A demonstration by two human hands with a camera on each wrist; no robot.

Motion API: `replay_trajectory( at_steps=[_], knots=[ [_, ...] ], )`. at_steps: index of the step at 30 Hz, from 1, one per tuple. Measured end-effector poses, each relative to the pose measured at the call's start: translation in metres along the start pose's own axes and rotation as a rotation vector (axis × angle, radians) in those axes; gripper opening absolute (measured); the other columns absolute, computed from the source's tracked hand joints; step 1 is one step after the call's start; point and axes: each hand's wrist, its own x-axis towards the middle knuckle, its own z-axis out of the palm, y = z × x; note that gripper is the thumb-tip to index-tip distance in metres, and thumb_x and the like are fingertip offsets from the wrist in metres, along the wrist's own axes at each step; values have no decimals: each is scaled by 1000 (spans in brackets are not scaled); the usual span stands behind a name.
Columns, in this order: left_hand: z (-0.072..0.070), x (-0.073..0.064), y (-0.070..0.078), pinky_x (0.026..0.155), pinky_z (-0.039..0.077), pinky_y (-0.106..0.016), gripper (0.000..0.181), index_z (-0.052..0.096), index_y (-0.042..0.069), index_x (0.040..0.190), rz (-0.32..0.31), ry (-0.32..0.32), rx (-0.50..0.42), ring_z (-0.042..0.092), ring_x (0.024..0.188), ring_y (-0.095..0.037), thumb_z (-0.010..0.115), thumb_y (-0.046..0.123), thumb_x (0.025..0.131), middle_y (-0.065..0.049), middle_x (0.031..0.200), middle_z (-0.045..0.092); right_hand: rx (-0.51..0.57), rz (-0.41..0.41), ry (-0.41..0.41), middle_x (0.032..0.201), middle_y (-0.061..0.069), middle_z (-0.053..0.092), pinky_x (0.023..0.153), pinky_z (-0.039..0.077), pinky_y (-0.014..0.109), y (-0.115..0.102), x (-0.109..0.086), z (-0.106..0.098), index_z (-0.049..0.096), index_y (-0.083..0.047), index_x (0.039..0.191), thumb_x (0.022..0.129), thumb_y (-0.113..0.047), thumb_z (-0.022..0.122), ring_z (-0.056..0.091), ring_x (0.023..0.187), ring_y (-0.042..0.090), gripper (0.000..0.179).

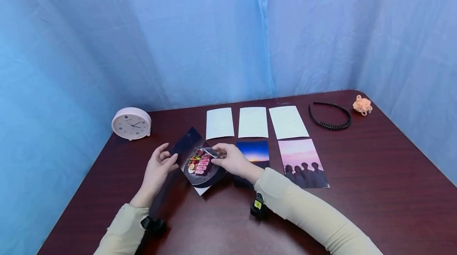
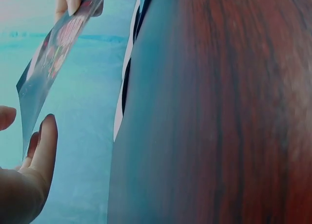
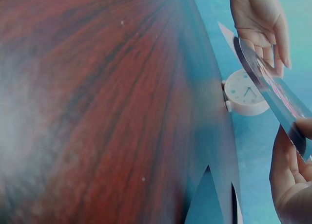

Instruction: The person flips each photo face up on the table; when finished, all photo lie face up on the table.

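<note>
Between my left fingers (image 1: 160,152) and my right fingers (image 1: 222,146), raised off the table (image 1: 207,223), is the steak photo (image 1: 200,163), turned cornerwise. My right fingers pinch its right-hand edge, thumb on the printed face. My left fingers lie loosely parted about its left side, thumb on 1 face and fingers on the other, not closed on it; I cannot tell how firmly they touch. A white corner shows at its near end, and I cannot tell whether it belongs to the same sheet.

Just beyond my right fingers lies the sunset photo (image 1: 254,152), partly hidden by that hand, and right of it the silhouette photo (image 1: 301,163). Farther off sit 3 white cards (image 1: 253,122) in a row. Beyond my left fingers stands the clock (image 1: 131,124).

To handle this well, I'd say a light grip on the margins is best, since glossy print probably smudges under a thumb. The 2 hands should turn it together, without pulling, or the sheet could crease. Keeping my right wrist high would likely spare the sunset photo a nudge.
</note>
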Motion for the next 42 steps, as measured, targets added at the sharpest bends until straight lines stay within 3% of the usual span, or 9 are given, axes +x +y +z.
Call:
replay_trajectory(
  at_steps=[6, 15, 24, 29, 37, 42],
  knots=[
    [5, 0, -1, 73, 55, -20, 54, 21, -3, 145, 1, -23, -50, 61, 77, -1, 47, -2, 96, -3, 98, 53, 104, 25, 119, 97, 11, 67, 73, 51, 28, 2, 2, 4, 64, -5, 111, 87, -6, 66, 60, 82, 15, 23],
    [14, 4, -1, 74, 55, -22, 53, 27, -1, 143, 29, -46, -21, 62, 77, -3, 49, -4, 95, -7, 99, 54, 241, 41, 249, 96, 14, 67, 69, 50, 24, 2, 4, 7, 63, -2, 112, 88, -3, 64, 61, 78, 12, 24],
    [23, 7, 1, 63, 52, -17, 53, 33, -3, 141, 57, -10, -39, 57, 71, 1, 52, -8, 91, 3, 88, 52, 244, 67, 230, 97, 14, 67, 68, 50, 25, 1, 3, 12, 63, -3, 113, 88, -4, 65, 59, 77, 12, 26],
    [23, 8, 0, 61, 50, -16, 53, 35, -2, 139, 62, 12, 10, 55, 68, 2, 55, -7, 90, 5, 85, 52, 220, 68, 204, 95, 13, 67, 72, 52, 26, 3, 3, 12, 61, -3, 114, 87, -5, 66, 59, 77, 12, 28],
    [19, 10, -2, 59, 48, -17, 51, 38, -1, 138, 66, -12, 49, 54, 67, 1, 55, -6, 90, 1, 86, 53, 266, 102, 199, 91, 9, 64, 64, 51, 27, 0, 5, 4, 59, -3, 115, 86, -8, 67, 57, 75, 11, 30],
    [18, 12, -4, 59, 49, -17, 49, 39, -2, 137, 52, -33, 39, 55, 67, 2, 54, -8, 91, -3, 87, 53, 297, 114, 192, 87, 8, 64, 68, 57, 34, -1, 7, -2, 58, -2, 119, 89, -3, 63, 59, 73, 9, 31]
  ],
)
